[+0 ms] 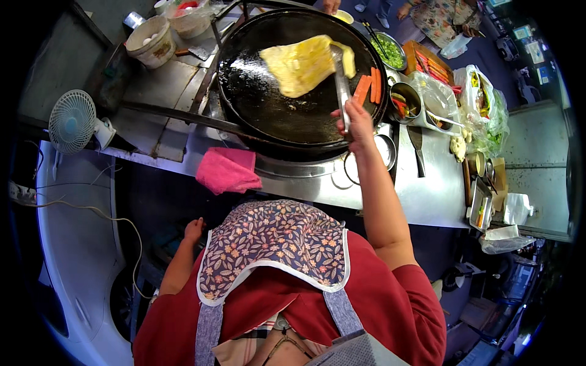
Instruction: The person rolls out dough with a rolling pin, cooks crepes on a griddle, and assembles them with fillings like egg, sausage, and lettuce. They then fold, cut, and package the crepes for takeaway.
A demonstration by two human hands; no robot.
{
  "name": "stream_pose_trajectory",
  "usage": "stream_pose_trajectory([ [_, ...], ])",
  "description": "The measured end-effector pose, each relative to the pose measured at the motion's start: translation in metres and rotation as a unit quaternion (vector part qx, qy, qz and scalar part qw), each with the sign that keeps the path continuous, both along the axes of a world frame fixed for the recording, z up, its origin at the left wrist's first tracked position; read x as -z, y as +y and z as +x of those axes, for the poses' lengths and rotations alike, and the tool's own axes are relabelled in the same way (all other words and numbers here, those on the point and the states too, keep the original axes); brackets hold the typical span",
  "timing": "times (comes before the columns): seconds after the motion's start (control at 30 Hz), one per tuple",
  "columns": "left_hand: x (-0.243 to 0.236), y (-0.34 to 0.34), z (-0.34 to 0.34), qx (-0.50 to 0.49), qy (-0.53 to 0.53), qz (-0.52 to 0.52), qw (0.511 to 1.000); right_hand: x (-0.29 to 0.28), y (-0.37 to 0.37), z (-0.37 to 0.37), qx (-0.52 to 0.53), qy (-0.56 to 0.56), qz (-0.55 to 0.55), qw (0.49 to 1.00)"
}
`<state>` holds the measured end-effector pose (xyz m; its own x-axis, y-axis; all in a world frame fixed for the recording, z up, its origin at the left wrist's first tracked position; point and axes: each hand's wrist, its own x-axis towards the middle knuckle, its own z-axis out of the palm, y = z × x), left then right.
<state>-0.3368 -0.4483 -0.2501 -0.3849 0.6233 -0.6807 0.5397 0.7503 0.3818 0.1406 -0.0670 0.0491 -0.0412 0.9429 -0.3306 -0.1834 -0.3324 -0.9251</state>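
My right hand (357, 125) is closed around the handle of a long silver metal spatula (342, 85), tilted over the right part of a large round black griddle (244, 113). Its far end touches the right edge of a yellow, egg-coated flatbread (302, 64), where a strip is bent over. Beside my right hand, several orange-red sausages (373, 85) lie along the griddle's right rim. My left hand (195, 228) hangs low at my left side, away from the counter. Its fingers look curled, with nothing visible in them.
A pink cloth (229, 171) hangs at the counter's front edge. Right of the griddle are a bowl of chopped greens (390, 52), a metal pot (405, 100) and a scraper (417, 149). A white bucket (151, 43) and fan (73, 121) stand left. Another person's hand (331, 6) is beyond the griddle.
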Motion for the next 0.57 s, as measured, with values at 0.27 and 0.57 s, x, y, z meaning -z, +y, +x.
stream_pose_trajectory([
  [0.27, 0.077, -0.057, -0.049, -0.04, -0.01, -0.036, 0.998, -0.075, -0.027, -0.009, -0.029, -0.47, 0.269, 0.84],
  [0.57, 0.018, 0.067, -0.019, -0.04, -0.094, 0.063, 0.993, -0.008, -0.063, -0.066, -0.155, -0.641, 0.269, 0.702],
])
